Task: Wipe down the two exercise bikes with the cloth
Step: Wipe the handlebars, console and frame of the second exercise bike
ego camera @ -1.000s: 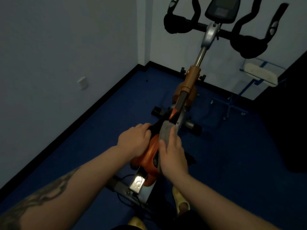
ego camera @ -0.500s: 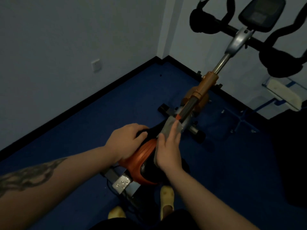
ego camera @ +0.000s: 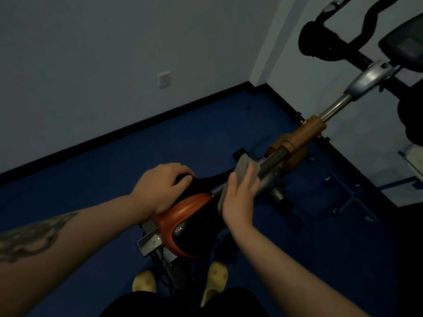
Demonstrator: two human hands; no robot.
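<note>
Head view, dim room, one exercise bike (ego camera: 295, 143) seen from behind its saddle. Containers: none could be made out; a pale rack-like frame (ego camera: 412, 163) at the right edge was too dark to tell what, if anything, it held.

Item, bike: long axis ran from lower left to upper right, saddle (ego camera: 190, 216) nearest the viewer with its nose toward the black handlebars (ego camera: 320, 44) and console (ego camera: 402, 46) at upper right. Orange-and-black saddle, dark frame bar (ego camera: 272, 161), orange post sleeve (ego camera: 306, 131), silver stem above it.

Item, cloth (ego camera: 246, 167): grey, draped over the frame bar just ahead of the saddle nose, lying along the bar.

Left hand (ego camera: 160, 188): fingers curled over the left side of the saddle nose, gripping it, heel on the orange shell.

Right hand (ego camera: 240, 197): flat on the cloth, fingers straight and together, pressing it to the bar; slightly blurred.

Other: blue floor (ego camera: 137, 152), white wall with a socket plate (ego camera: 164, 79), black skirting, two yellow shoes (ego camera: 144, 282) below the saddle
</note>
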